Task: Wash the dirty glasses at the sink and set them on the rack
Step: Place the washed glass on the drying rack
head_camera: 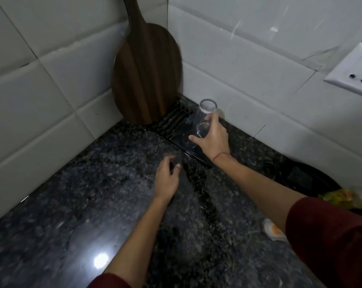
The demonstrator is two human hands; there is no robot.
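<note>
glasses [205,119], clear and round, gripped by right hand [212,140] fingers [214,121]; left hand [167,177] loosely curled, empty.

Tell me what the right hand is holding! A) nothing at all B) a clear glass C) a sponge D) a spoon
B: the right hand is wrapped around a clear glass over the dark rack in the counter corner, while the left hand holds nothing.
</note>
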